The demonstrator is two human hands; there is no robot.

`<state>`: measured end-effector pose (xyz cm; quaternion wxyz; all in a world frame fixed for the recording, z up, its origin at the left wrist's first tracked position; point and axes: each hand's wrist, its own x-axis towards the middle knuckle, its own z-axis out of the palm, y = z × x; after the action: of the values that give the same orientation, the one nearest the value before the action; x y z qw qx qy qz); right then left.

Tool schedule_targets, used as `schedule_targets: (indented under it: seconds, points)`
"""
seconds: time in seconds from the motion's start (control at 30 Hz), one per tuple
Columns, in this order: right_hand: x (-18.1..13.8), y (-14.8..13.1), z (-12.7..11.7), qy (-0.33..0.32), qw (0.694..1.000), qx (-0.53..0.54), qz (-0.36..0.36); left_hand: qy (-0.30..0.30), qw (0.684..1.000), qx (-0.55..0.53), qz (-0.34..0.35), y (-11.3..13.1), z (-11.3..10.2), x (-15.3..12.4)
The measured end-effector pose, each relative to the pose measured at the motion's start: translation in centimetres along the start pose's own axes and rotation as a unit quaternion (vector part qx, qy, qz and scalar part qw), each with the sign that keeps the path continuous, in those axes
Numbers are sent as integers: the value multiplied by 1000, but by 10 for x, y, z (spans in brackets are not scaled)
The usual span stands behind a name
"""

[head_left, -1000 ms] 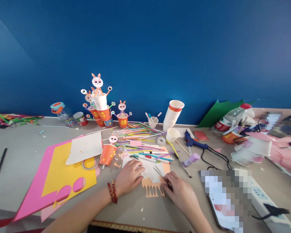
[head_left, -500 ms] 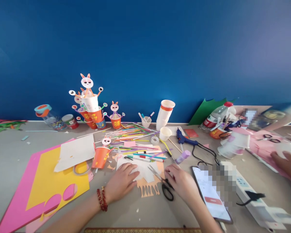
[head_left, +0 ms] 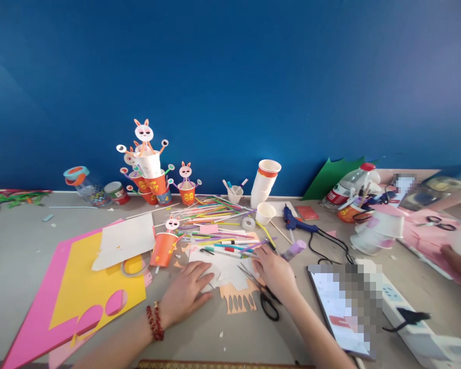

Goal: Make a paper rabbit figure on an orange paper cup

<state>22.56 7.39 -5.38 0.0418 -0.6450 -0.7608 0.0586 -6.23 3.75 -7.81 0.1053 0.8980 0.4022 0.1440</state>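
My left hand [head_left: 188, 293] lies flat with its fingers apart, its fingertips at the left edge of a cut white sheet of paper [head_left: 230, 271]. A red bead bracelet circles that wrist. My right hand [head_left: 273, 270] reaches over the sheet's right side, fingers stretched out close to several marker pens [head_left: 228, 250]. Partly under it lie black-handled scissors [head_left: 269, 307], with blades pointing up and left. Below the sheet is an orange paper [head_left: 240, 301] with a row of cut-out shapes. An orange paper cup [head_left: 163, 248] with a rabbit face stands beyond my left hand.
Pink and yellow card [head_left: 75, 287] covers the left. Coloured sticks [head_left: 211, 211] and rabbit cups [head_left: 149, 165] stand or lie behind. On the right are a blue glue gun [head_left: 297, 221], a glue stick [head_left: 295, 250], a phone [head_left: 330, 297], a power strip [head_left: 394, 294] and another person's hand [head_left: 459, 264].
My right hand has moved forward and left from beside the scissors, its fingers uncurling toward the pens. My left hand stays on the paper's edge. The view has shifted slightly.
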Motion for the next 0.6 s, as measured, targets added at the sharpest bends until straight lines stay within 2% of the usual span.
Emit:
schedule_targets:
  seconds: [0.27,0.43,0.6]
  points:
    - [-1,5,1,12,1000,11,-6,5,1000,-1,-10,-1,3,1]
    - [-6,13,-2,17,1000,21,-13,-1,1000,11,27,7,3,9]
    - [-22,26,-7,60,992,102,-34,10,999,4,44,8,7,14]
